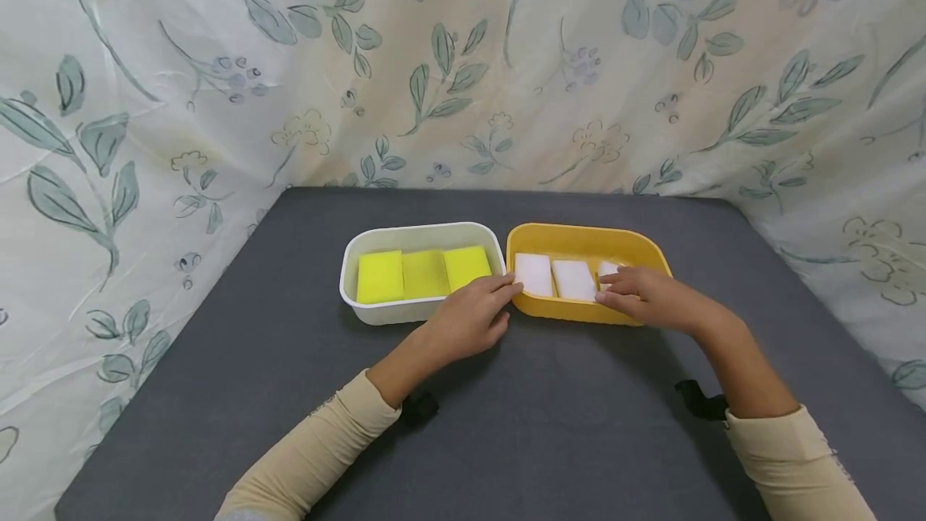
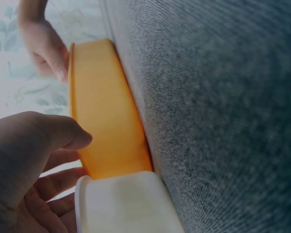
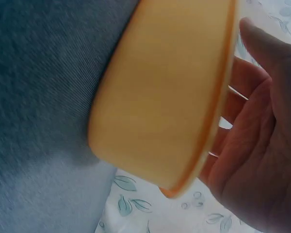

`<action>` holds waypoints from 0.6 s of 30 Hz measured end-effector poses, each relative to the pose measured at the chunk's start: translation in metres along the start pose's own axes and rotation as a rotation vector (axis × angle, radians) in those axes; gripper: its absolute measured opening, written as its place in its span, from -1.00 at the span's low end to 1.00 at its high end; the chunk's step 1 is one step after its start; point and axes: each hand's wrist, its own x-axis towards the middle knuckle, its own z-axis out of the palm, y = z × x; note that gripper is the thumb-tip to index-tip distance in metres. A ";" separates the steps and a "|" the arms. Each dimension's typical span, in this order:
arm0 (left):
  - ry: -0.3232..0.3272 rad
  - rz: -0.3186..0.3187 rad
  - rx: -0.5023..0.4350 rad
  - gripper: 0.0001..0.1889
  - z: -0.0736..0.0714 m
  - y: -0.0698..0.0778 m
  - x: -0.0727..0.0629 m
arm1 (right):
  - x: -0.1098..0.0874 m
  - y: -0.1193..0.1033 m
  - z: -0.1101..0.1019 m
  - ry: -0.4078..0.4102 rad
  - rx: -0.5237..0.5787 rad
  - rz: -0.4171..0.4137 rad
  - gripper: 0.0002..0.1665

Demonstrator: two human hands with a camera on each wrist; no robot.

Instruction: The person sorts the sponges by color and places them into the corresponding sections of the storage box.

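Three white sponges [image 1: 575, 280] stand in a row inside the yellow tray [image 1: 637, 244]. My right hand [image 1: 654, 296] reaches over the front rim, fingertips at the rightmost white sponge, which they partly cover. In the right wrist view its thumb [image 3: 266, 43] is held apart from the fingers, and the fingertips are hidden behind the tray wall. Three yellow sponges [image 1: 424, 274] fill the white tray [image 1: 394, 312] on the left. My left hand [image 1: 466, 316] lies loosely where the two trays meet, its fingertips at the yellow tray's left rim and its thumb [image 2: 72, 133] by the outer wall.
Both trays sit side by side on a dark grey cloth-covered table [image 1: 506, 424]. A floral curtain [image 1: 463, 103] hangs behind and along the sides. Black straps [image 1: 419, 408] show at both wrists, close above the table.
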 end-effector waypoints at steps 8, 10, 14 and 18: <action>0.005 0.004 0.008 -0.49 0.004 0.000 -0.001 | 0.002 0.001 0.007 -0.038 0.002 0.016 -0.59; 0.012 0.007 0.009 -0.49 0.004 -0.001 0.000 | 0.003 0.002 0.006 -0.042 0.008 0.012 -0.60; 0.014 0.009 0.015 -0.49 0.003 -0.001 0.001 | 0.004 0.000 0.006 -0.062 0.032 0.049 -0.62; 0.001 -0.002 0.014 -0.49 0.002 -0.001 0.001 | 0.003 -0.003 0.007 -0.070 0.061 0.058 -0.62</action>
